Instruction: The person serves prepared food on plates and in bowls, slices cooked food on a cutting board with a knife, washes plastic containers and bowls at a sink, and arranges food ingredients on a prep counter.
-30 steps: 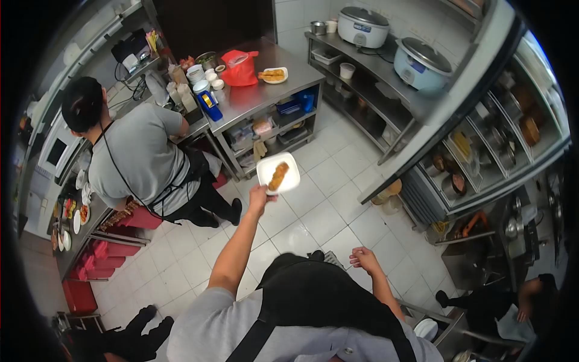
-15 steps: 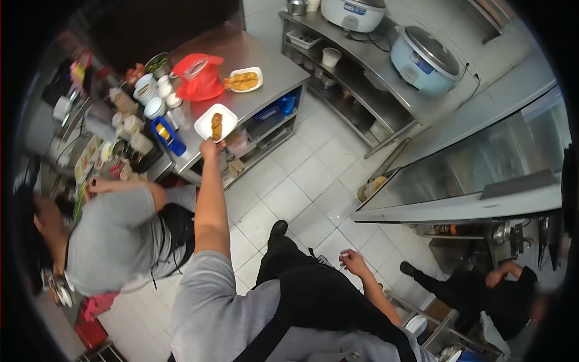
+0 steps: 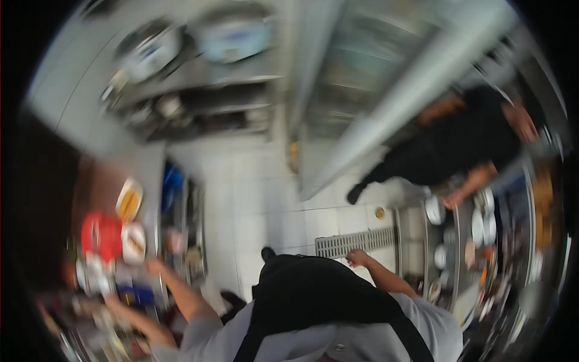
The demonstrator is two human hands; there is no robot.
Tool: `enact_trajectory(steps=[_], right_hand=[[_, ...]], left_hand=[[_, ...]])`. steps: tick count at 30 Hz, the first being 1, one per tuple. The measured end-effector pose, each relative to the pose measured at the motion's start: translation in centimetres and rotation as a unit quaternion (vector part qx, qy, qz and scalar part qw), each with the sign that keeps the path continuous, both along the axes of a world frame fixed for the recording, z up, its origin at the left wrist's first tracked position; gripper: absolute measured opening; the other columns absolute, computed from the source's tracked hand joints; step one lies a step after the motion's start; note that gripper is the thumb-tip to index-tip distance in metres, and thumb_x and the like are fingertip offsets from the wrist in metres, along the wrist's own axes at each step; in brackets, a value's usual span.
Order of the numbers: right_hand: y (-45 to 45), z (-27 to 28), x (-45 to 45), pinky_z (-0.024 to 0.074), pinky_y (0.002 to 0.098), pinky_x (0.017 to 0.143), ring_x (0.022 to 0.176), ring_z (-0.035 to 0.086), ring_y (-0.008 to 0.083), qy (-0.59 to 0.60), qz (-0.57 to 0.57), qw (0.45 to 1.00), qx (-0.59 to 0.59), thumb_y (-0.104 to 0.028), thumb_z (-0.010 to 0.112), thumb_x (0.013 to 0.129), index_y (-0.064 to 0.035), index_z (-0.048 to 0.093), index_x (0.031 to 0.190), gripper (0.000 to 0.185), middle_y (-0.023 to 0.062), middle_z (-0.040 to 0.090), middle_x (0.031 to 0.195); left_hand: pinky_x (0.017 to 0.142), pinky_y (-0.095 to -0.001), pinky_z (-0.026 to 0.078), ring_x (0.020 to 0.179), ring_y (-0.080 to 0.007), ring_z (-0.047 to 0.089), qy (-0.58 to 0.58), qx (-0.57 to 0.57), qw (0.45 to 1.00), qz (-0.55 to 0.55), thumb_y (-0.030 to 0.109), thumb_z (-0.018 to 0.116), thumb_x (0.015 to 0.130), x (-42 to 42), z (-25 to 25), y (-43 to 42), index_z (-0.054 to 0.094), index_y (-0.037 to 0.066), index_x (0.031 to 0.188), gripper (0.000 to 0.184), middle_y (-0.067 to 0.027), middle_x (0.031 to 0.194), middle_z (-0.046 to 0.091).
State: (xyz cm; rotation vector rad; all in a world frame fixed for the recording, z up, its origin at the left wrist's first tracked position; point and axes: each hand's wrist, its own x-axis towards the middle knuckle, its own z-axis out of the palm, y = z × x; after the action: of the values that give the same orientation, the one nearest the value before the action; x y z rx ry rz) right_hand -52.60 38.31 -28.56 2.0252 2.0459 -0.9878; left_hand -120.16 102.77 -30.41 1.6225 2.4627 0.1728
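Plate: moved in beside the red bag.
Left hand: near its rim; blurred, I can't tell my grip.
Right hand: near my apron, grip unclear.

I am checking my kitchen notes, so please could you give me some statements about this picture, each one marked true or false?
1. The red bag is on the metal table. True.
2. The right hand is touching the red bag. False: it hangs well apart from the bag.
3. The left hand is near the edge of a white plate. True.
4. This plate is bare. False: food lies on it.
5. A person in black is at the picture's right side. True.
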Motion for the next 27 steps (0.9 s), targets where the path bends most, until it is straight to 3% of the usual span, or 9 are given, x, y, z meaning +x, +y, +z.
enact_trajectory(steps=[5,7,10,13,16,17,19,23,27], right_hand=[[2.9,0.2,-4.1,0.0571,0.0354,0.057,0.064,0.070,0.0187,0.195,-0.460,0.864,-0.057,-0.028,0.060,0.088,-0.0026,0.069,0.082,0.028,0.0086,0.069,0.071],[2.1,2.1,-5.1,0.0576,0.0378,0.060,0.065,0.070,0.0206,0.214,-0.501,0.839,-0.002,-0.027,0.060,0.087,-0.0039,0.070,0.082,0.026,0.0093,0.069,0.071],[-1.0,3.7,-5.6,0.0580,0.0397,0.062,0.066,0.070,0.0224,0.250,-0.569,0.783,-0.001,-0.025,0.059,0.087,-0.0051,0.072,0.086,0.023,0.0105,0.070,0.073],[-9.2,-10.3,-5.4,0.0579,0.0395,0.062,0.066,0.070,0.0232,-0.162,-0.219,0.959,0.082,-0.024,0.057,0.088,-0.0044,0.072,0.083,0.025,0.0112,0.070,0.074],[-20.7,-7.3,-9.1,0.0592,0.0353,0.058,0.067,0.072,0.0219,-0.074,-0.361,0.928,0.059,-0.028,0.060,0.092,-0.0030,0.068,0.072,0.032,0.0120,0.072,0.074],[-23.5,-8.3,-10.6,0.0577,0.0386,0.058,0.065,0.071,0.0235,0.140,-0.678,0.718,-0.068,-0.027,0.063,0.088,-0.0075,0.069,0.073,0.025,0.0092,0.072,0.071],[-30.4,-7.0,-13.5,0.0557,0.0377,0.056,0.060,0.069,0.0212,-0.051,-0.476,0.866,-0.146,-0.029,0.065,0.085,-0.0101,0.070,0.071,0.024,0.0079,0.071,0.069],[-40.5,-9.7,-20.0,0.0545,0.0371,0.056,0.062,0.065,0.0234,0.098,-0.766,0.613,-0.170,-0.019,0.063,0.088,-0.0051,0.065,0.075,0.020,0.0084,0.067,0.071],[-37.8,-8.3,-15.3,0.0524,0.0417,0.065,0.073,0.065,0.0263,0.090,-0.681,0.700,-0.195,-0.023,0.061,0.090,-0.0079,0.066,0.085,0.017,0.0091,0.067,0.081]], left_hand=[[0.092,-0.0449,0.051,0.111,-0.0333,0.064,-0.234,0.454,0.855,-0.086,0.031,0.048,0.100,21.5,-1.2,-11.7,0.067,-0.003,0.105,0.039,-0.0228,0.112,0.068],[0.051,-0.0451,0.052,0.061,-0.0264,0.063,-0.599,-0.103,0.776,-0.169,0.012,0.047,0.092,27.9,-4.8,-16.2,0.055,0.004,0.078,0.018,-0.0136,0.074,0.061],[0.042,-0.0430,0.045,0.045,-0.0250,0.055,-0.403,-0.103,0.768,-0.487,0.014,0.068,0.087,41.6,-5.3,-24.0,0.056,0.000,0.069,0.026,-0.0127,0.055,0.056],[0.048,-0.0409,0.049,0.047,-0.0218,0.059,-0.330,-0.193,0.677,-0.630,0.021,0.075,0.087,55.2,1.4,-30.1,0.052,-0.001,0.059,0.042,-0.0156,0.052,0.055],[0.051,-0.0419,0.053,0.056,-0.0250,0.064,-0.355,-0.318,0.653,-0.589,0.021,0.079,0.085,62.3,1.8,-32.4,0.058,-0.006,0.083,0.034,-0.0160,0.071,0.064],[0.053,-0.0436,0.055,0.060,-0.0273,0.066,-0.391,-0.381,0.667,-0.507,0.022,0.081,0.083,62.7,3.1,-32.6,0.061,-0.009,0.100,0.041,-0.0181,0.084,0.069],[0.067,-0.0519,0.062,0.089,-0.0372,0.069,-0.347,-0.450,0.727,-0.385,0.024,0.084,0.080,62.6,3.5,-31.1,0.048,-0.009,0.120,0.063,-0.0258,0.111,0.061],[0.089,-0.0642,0.053,0.129,-0.0523,0.045,-0.355,-0.417,0.768,-0.331,0.028,0.092,0.070,60.1,5.0,-27.1,-0.026,0.006,0.150,0.144,-0.0312,0.149,0.036],[0.095,-0.0619,0.049,0.131,-0.0410,0.048,-0.414,-0.297,0.744,-0.433,0.038,0.093,0.067,63.2,8.7,-26.6,-0.002,0.007,0.155,0.133,-0.0281,0.154,0.030]])
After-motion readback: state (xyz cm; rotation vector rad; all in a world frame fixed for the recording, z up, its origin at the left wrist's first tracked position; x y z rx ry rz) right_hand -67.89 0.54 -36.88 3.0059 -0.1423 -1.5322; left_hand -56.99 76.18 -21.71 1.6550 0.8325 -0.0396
